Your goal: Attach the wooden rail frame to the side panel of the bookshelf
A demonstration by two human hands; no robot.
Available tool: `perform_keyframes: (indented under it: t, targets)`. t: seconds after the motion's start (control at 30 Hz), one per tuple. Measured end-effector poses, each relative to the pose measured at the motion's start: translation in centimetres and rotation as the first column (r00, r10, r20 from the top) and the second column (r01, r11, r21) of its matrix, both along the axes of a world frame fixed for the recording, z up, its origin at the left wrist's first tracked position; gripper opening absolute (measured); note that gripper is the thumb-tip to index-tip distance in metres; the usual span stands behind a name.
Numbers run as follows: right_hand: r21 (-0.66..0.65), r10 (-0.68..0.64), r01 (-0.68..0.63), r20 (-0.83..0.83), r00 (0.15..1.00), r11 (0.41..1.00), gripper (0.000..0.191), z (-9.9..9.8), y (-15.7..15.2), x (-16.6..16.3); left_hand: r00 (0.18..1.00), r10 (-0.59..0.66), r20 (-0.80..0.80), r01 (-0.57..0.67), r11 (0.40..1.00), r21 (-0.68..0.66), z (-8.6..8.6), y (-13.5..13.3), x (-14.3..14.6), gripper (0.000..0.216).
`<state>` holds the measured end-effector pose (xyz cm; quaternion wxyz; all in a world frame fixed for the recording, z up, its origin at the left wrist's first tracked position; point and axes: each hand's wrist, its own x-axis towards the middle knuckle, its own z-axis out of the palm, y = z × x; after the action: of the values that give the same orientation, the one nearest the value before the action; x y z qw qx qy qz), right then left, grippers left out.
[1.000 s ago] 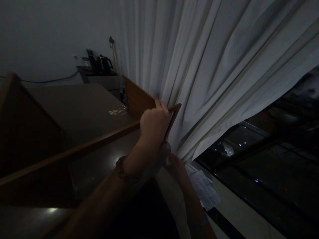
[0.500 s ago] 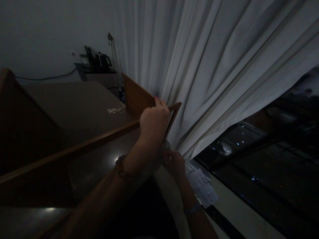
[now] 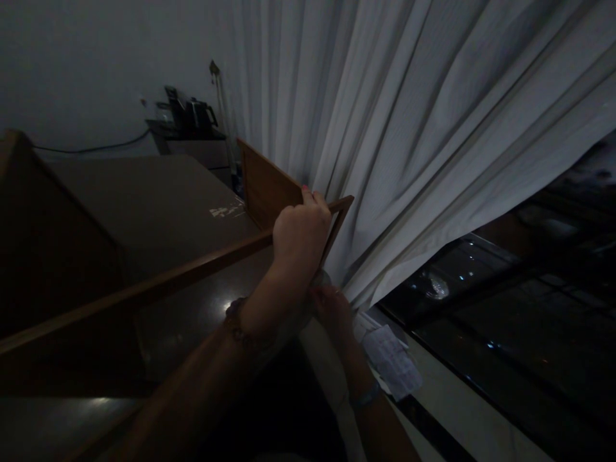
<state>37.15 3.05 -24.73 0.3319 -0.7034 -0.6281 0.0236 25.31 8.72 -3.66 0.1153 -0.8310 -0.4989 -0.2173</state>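
At the near corner of the wooden frame point(image 3: 192, 273), head view: your left hand point(image 3: 301, 228) is wrapped tight over the top rail where it meets the thin side rail, fingers over the far edge. The frame lies just left of the curtain point(image 3: 409, 128), and its long rail runs down to the lower left.

Handling, by judgement: the wood looks stiff and unyielding, with narrow rails and a solid panel point(image 3: 264, 192) behind your knuckles. It is probably of moderate weight and top-heavy if held by one rail. The corner joint is the firmest place to hold. The finish seems smooth, so grip around the rail rather than pinching it.

Appearance: warm brown, straight-grained, edges square; dim light hides finer detail.

Your right hand point(image 3: 332, 308) sits directly beneath that corner, touching a pale rounded object point(image 3: 323, 279); whether it grips it cannot be told, as your left forearm covers the fingers.

Surroundings: papers point(image 3: 392, 359) lie on the pale ledge near your right wrist; a kettle point(image 3: 195, 115) stands far back by the wall.
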Motion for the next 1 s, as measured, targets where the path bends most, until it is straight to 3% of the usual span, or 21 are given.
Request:
perform_keyframes:
  t: [0.33,0.8,1.0]
  targets:
    - [0.015,0.012,-0.012,-0.034,0.999,1.000,0.023,-0.02,-0.03,0.06,1.000,0.000,-0.011,0.000,1.000,-0.015,-0.03,-0.02,-0.01,0.037]
    - [0.048,0.005,-0.013,0.157,0.988,0.999,0.019,-0.46,0.00,-0.12,1.000,0.012,0.002,-0.012,1.000,0.010,0.00,-0.17,-0.05,0.038]
    - [0.100,0.065,-0.092,0.243,0.968,0.991,0.019,-0.21,0.08,-0.47,1.000,0.016,-0.015,-0.016,0.999,0.041,-0.05,-0.12,-0.02,0.039]
